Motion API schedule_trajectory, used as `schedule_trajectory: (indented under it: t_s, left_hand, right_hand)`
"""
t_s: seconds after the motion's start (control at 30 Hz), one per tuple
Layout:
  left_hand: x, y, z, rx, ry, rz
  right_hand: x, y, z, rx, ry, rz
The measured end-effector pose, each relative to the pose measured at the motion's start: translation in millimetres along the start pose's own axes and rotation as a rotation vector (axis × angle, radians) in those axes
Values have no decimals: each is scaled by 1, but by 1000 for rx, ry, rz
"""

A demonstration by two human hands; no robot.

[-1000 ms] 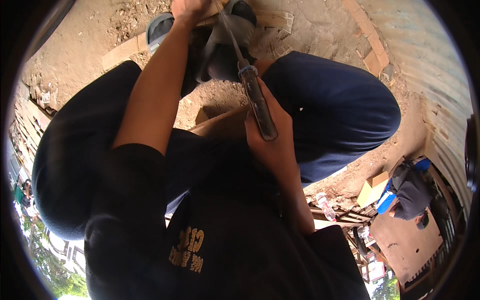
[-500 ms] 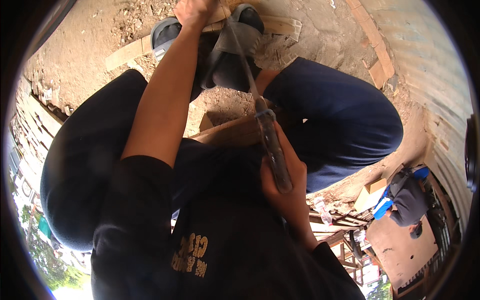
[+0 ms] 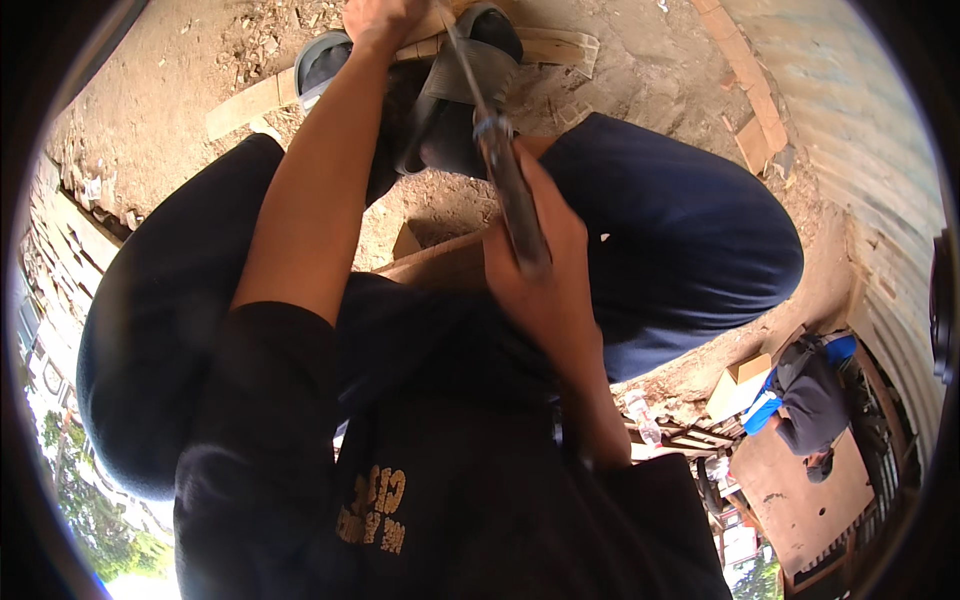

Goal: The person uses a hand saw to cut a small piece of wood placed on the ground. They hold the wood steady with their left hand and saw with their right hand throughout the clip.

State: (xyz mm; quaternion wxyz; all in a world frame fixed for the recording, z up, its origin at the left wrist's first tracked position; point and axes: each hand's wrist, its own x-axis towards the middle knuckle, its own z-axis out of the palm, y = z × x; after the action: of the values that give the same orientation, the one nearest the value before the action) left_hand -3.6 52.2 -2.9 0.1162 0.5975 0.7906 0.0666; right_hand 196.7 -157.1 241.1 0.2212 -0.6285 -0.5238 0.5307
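Note:
A long, thin metal tool (image 3: 466,62) runs up between my sandalled feet (image 3: 470,75). My right hand (image 3: 540,260) is closed round its dark, worn handle, slightly blurred by motion. My left hand (image 3: 383,22) is at the top edge beside the tool's far end, fingers curled and partly cut off; what it grips there, near a pale wooden piece (image 3: 432,20), I cannot make out. Under my feet lies a pale flat strip (image 3: 250,108), and a brown board (image 3: 430,258) lies behind my crossed legs in dark trousers (image 3: 680,240).
Dirt ground with scraps surrounds me. A corrugated wall (image 3: 860,140) runs along the right, with strips (image 3: 750,100) beside it. At lower right another person (image 3: 815,400) bends over a large board (image 3: 800,500), near a cardboard box (image 3: 735,390) and a plastic bottle (image 3: 643,415). Stacked wood (image 3: 75,230) lines the left.
My right hand drew the tool back toward my body half a second ago and has since pushed it forward again. My left hand and forearm have shifted only slightly.

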Motion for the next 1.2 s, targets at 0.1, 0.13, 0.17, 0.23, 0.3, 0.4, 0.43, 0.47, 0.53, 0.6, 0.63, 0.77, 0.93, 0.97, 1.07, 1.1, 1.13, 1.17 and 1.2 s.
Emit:
schedule_trajectory:
  t_s: [0.1, 0.13, 0.17, 0.23, 0.3, 0.4, 0.43, 0.47, 0.53, 0.6, 0.63, 0.77, 0.93, 0.97, 1.07, 1.1, 1.13, 1.17, 1.2]
  left_hand:
    - [4, -11, 4, 128, 17, 118]
    - [9, -17, 15, 204, 163, 219]
    - [14, -25, 26, 280, 310, 318]
    - [8, -29, 29, 361, 660, 533]
    - [6, -37, 36, 320, 545, 499]
    - [14, -27, 46, 241, 439, 482]
    - [16, -27, 45, 258, 382, 454]
    - [13, -30, 39, 279, 323, 405]
    - [11, -29, 26, 313, 340, 384]
    - [15, -38, 37, 364, 451, 418]
    - [18, -43, 38, 255, 233, 290]
    - [10, -16, 24, 200, 231, 298]
    - [7, -19, 11, 227, 203, 292]
    - [7, -20, 9, 237, 230, 353]
    - [13, -15, 26, 207, 220, 319]
    - [12, -17, 26, 185, 226, 371]
    - [10, -16, 26, 203, 246, 372]
    - [9, -17, 21, 236, 279, 361]
    - [6, -19, 20, 266, 305, 350]
  right_hand:
    - [-9, 2, -4, -5, 1, -19]
    - [-19, 0, -8, -8, 1, 3]
    - [-40, -8, -14, 0, -9, 67]
    - [-48, -8, -17, 22, -20, 63]
    - [-13, 1, -9, 69, -23, -30]
    - [31, -3, -1, 193, -47, 115]
    - [22, 0, 0, 153, -20, 65]
    - [-1, 3, -2, 106, -10, 14]
    - [-24, 6, -4, 48, 7, -40]
    - [-35, 5, -5, 19, 15, -30]
    - [-23, 5, 0, 22, -2, -9]
    - [27, 7, 9, 38, 5, -11]
    - [-27, 8, 2, 64, 66, -57]
    - [-13, 9, 5, 31, 60, -112]
    - [50, 4, 7, 47, -23, 25]
    - [50, 6, 5, 68, -25, 44]
    - [49, 4, 7, 69, -27, 61]
    - [29, 8, 6, 49, 4, -35]
    - [6, 15, 4, 29, 35, -124]
